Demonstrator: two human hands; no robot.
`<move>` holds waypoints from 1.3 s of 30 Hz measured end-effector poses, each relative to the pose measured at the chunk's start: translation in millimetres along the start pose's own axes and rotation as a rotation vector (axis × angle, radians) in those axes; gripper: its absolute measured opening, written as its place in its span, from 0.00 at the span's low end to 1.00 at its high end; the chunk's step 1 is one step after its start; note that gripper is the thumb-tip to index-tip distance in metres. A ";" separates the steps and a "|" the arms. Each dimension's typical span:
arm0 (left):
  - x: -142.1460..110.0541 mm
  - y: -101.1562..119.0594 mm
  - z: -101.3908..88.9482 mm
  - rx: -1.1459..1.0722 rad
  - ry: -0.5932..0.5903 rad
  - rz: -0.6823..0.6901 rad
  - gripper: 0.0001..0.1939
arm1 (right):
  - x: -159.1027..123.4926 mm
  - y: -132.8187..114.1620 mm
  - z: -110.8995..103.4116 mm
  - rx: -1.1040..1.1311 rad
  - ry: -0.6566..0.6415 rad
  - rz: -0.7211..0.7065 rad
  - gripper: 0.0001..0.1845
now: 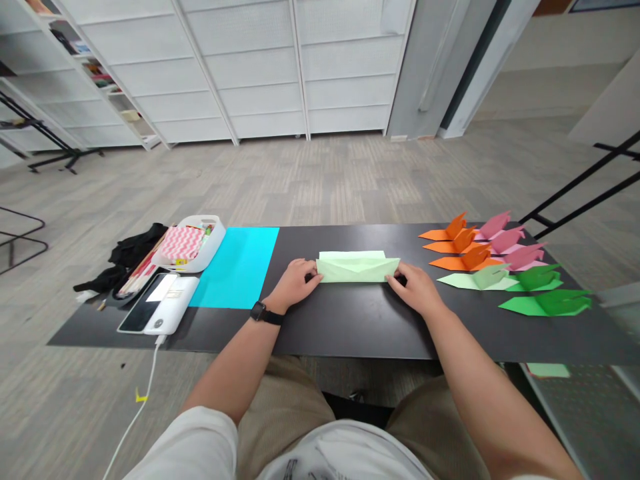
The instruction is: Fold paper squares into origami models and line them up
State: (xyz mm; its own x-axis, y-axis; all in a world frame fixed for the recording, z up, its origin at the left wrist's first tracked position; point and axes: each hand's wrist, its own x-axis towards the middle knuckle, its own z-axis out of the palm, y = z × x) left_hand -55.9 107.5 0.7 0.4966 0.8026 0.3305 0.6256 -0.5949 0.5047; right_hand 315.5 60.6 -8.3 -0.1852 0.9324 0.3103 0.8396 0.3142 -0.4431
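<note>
A pale green sheet of origami paper point(357, 272), folded into a wide flat strip, lies in the middle of the dark table point(345, 327). Its near layer shows shallow slanting creases, and a second layer stands out behind it. My left hand point(299, 283) pinches the left end between thumb and fingers, and a black watch is on that wrist. At the opposite end, my right hand point(414, 287) grips the corner in the same way. The fingertips under the paper are partly hidden.
Folded paper birds in orange point(453, 245), pink point(507, 240), pale green point(483, 277) and dark green point(547, 303) stand at the right. Leftward are a blue sheet point(237, 270), a white basket point(213, 243), a phone point(140, 310), a white power bank point(173, 307) with a cable, and black cloth point(135, 250).
</note>
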 end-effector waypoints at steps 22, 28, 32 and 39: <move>25.0 107.5 39.7 0.284 0.027 0.265 0.21 | -4.1 -5.5 2.3 0.118 -0.034 0.026 0.49; 11.9 97.0 57.7 0.337 0.024 0.244 0.25 | -4.9 -5.7 1.3 0.102 -0.043 0.023 0.50; 11.5 87.0 61.4 0.323 -0.036 0.201 0.26 | -4.3 -4.6 0.3 0.084 -0.047 0.014 0.47; 10.5 85.0 60.0 0.347 -0.159 0.105 0.27 | -2.7 -7.0 -2.8 0.076 -0.066 -0.026 0.40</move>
State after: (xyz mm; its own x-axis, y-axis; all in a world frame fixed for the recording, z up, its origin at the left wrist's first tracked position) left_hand 38.6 62.8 -0.8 0.6386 0.7360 0.2245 0.7192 -0.6747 0.1662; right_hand 311.5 55.4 -3.7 -0.2417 0.9326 0.2680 0.7935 0.3489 -0.4986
